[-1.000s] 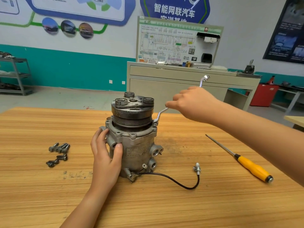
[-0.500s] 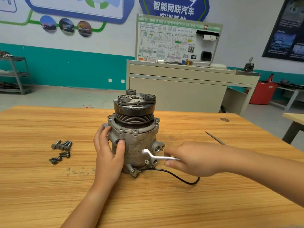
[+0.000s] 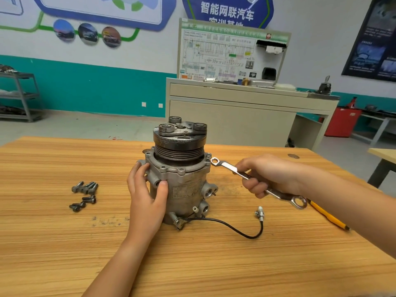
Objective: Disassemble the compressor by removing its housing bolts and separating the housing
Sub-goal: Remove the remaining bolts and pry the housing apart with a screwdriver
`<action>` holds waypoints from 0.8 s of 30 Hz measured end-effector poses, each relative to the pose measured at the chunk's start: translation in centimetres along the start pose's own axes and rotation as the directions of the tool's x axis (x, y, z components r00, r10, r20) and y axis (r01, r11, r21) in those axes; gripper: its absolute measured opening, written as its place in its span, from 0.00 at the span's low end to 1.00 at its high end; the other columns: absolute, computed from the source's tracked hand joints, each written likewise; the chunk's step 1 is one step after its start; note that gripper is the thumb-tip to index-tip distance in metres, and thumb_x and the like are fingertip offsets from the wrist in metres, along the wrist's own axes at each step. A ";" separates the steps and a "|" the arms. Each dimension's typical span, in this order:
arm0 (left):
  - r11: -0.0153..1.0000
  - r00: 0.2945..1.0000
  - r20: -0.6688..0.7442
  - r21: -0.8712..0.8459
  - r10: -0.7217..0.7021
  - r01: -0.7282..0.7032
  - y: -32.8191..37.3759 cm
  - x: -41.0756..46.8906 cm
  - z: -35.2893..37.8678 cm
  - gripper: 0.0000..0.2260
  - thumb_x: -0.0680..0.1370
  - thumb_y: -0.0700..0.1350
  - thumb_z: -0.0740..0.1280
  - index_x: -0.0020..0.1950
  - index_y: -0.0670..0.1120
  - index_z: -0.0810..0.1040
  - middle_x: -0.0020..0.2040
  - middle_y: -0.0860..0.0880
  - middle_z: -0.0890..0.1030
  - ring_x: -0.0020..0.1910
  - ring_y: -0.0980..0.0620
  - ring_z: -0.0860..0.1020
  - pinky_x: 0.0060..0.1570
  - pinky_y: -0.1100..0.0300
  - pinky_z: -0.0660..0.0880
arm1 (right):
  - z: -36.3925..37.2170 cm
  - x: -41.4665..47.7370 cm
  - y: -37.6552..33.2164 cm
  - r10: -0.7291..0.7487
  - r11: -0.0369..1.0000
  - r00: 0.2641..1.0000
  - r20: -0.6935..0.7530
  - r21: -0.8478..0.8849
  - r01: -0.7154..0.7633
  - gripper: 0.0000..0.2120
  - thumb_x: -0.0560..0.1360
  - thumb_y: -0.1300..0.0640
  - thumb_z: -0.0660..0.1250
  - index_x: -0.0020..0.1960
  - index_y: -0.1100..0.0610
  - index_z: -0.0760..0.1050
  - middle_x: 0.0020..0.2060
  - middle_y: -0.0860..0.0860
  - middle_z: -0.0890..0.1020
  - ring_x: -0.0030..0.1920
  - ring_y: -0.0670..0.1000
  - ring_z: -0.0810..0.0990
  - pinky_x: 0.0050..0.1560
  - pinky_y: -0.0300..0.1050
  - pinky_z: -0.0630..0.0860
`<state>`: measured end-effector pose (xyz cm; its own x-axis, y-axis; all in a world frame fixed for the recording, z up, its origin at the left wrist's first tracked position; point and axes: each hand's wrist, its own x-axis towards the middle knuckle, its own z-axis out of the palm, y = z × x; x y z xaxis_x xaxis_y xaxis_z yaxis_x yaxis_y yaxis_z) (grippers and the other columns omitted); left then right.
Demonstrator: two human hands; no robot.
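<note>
Wooden desk [image 3: 64, 254], with a yellow-handled screwdriver [image 3: 327, 215] lying near its right edge. Behind: beige cabinet [image 3: 235, 123] carrying a wiring-diagram board [image 3: 218, 54]; grey shelf rack [image 3: 21, 97], left; red bin [image 3: 342, 122], right.

Vehicle training workshop, teaching side rather than a repair bay. Evidence: wall banner [image 3: 227, 11] in Chinese on connected cars, round car photos [image 3: 87, 34] in the wall graphic, and a wiring-diagram board [image 3: 218, 56] upright on a beige cabinet [image 3: 231, 123]. Metal shelf rack [image 3: 21, 95] far left, red cabinet [image 3: 342, 121] far right, dark poster [image 3: 377, 39] above it. Wooden workbench [image 3: 64, 254] carries a compressor [image 3: 184, 189], loose bolts [image 3: 84, 187], a wrench [image 3: 229, 167] and a screwdriver [image 3: 325, 215].
</note>
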<state>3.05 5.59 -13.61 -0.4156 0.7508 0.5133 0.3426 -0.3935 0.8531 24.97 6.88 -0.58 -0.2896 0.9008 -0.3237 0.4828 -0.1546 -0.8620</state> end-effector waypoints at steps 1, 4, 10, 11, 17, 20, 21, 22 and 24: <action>1.000 1.000 0.001 0.000 -0.005 0.005 0.0 0.0 0.0 0.21 0.78 0.41 0.62 0.70 0.47 0.63 0.67 0.58 0.57 0.66 0.67 0.57 0.68 0.45 0.64 | -0.1 0.2 -0.1 -0.033 0.999 0.999 -0.008 0.035 0.034 0.06 0.79 0.58 0.54 0.46 0.59 0.67 0.24 0.50 0.67 0.22 0.47 0.62 0.26 0.40 0.62; 1.000 1.000 0.005 -0.011 -0.022 0.022 0.1 0.0 -0.1 0.21 0.78 0.41 0.62 0.69 0.49 0.62 0.67 0.59 0.57 0.70 0.57 0.59 0.67 0.44 0.65 | -0.7 0.1 -0.3 -0.169 0.982 0.986 0.011 0.085 0.167 0.06 0.80 0.58 0.56 0.46 0.59 0.69 0.26 0.52 0.73 0.24 0.47 0.69 0.24 0.39 0.67; 1.000 1.000 0.012 -0.018 -0.022 0.023 0.1 0.0 -0.1 0.21 0.78 0.41 0.62 0.70 0.47 0.63 0.68 0.58 0.57 0.64 0.70 0.56 0.68 0.45 0.64 | -0.8 -1.0 0.4 -0.161 0.981 0.926 0.340 0.158 0.113 0.13 0.72 0.53 0.63 0.55 0.55 0.69 0.27 0.50 0.72 0.26 0.46 0.71 0.24 0.39 0.75; 1.000 1.000 0.013 -0.018 -0.025 0.025 0.1 0.0 -0.1 0.21 0.78 0.41 0.62 0.70 0.47 0.63 0.68 0.57 0.57 0.64 0.70 0.56 0.68 0.45 0.64 | -0.6 -0.9 0.6 -0.151 0.983 0.930 0.334 0.145 0.108 0.14 0.72 0.52 0.62 0.57 0.53 0.70 0.26 0.50 0.71 0.25 0.46 0.70 0.26 0.40 0.75; 0.999 0.999 0.014 -0.012 -0.030 0.030 0.1 0.0 -0.1 0.22 0.78 0.42 0.62 0.70 0.48 0.62 0.72 0.53 0.57 0.64 0.70 0.55 0.69 0.47 0.63 | -0.3 -0.3 0.4 -0.180 0.967 0.981 0.075 0.197 0.163 0.13 0.81 0.56 0.53 0.59 0.42 0.72 0.24 0.49 0.68 0.21 0.45 0.62 0.18 0.35 0.60; 1.000 1.000 0.009 -0.008 -0.019 0.020 0.1 0.0 -0.1 0.21 0.78 0.41 0.62 0.70 0.48 0.62 0.71 0.54 0.57 0.63 0.70 0.55 0.69 0.49 0.63 | -0.3 -0.4 0.1 -0.169 0.982 0.986 0.011 0.088 0.168 0.15 0.81 0.56 0.53 0.61 0.40 0.70 0.24 0.49 0.68 0.21 0.44 0.62 0.18 0.35 0.60; 1.000 1.000 0.009 -0.006 -0.018 0.018 0.1 0.0 -0.1 0.21 0.78 0.41 0.62 0.70 0.48 0.62 0.71 0.54 0.58 0.63 0.70 0.55 0.69 0.49 0.63 | -0.3 -0.5 0.0 -0.164 0.986 0.987 0.004 0.037 0.163 0.15 0.81 0.56 0.53 0.62 0.40 0.69 0.23 0.49 0.69 0.21 0.44 0.62 0.18 0.35 0.60; 1.000 1.000 0.008 -0.003 -0.018 0.018 0.1 0.0 -0.1 0.21 0.78 0.41 0.62 0.70 0.48 0.62 0.71 0.53 0.58 0.63 0.70 0.56 0.69 0.49 0.63 | -0.2 -0.6 -0.1 -0.156 0.988 0.988 0.001 -0.009 0.156 0.15 0.81 0.55 0.53 0.63 0.40 0.69 0.23 0.49 0.69 0.21 0.44 0.63 0.18 0.35 0.61; 1.000 1.000 0.007 -0.001 -0.018 0.018 0.1 0.0 -0.1 0.21 0.78 0.41 0.62 0.70 0.48 0.62 0.72 0.53 0.58 0.64 0.69 0.56 0.69 0.50 0.63 | 0.0 -0.7 -0.4 -0.136 0.988 0.991 -0.003 -0.079 0.135 0.16 0.82 0.55 0.52 0.65 0.41 0.67 0.23 0.49 0.69 0.21 0.44 0.64 0.19 0.35 0.61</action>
<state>3.00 5.47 -13.54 -0.4155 0.7617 0.4972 0.3346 -0.3803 0.8622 24.99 6.36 0.02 -0.3496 0.9147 -0.2026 0.5032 0.0009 -0.8642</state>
